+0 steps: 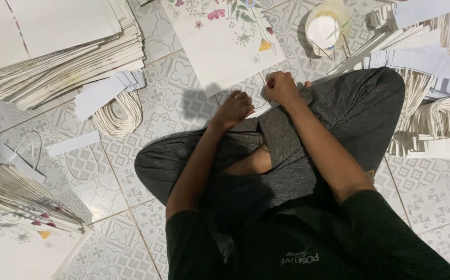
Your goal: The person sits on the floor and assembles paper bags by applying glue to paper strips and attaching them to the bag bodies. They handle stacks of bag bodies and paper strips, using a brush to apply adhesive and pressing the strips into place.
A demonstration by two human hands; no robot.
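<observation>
Lying flat on the patterned tile floor just ahead of the crossed legs: 1 white paper bag printed with coloured flowers along its far part (pink, yellow, green stems), near edge plain, tilted slightly, its bottom corner touching both hands

Just one head-worn view, looking straight down, pretty close over crossed legs and the tiled floor.
</observation>
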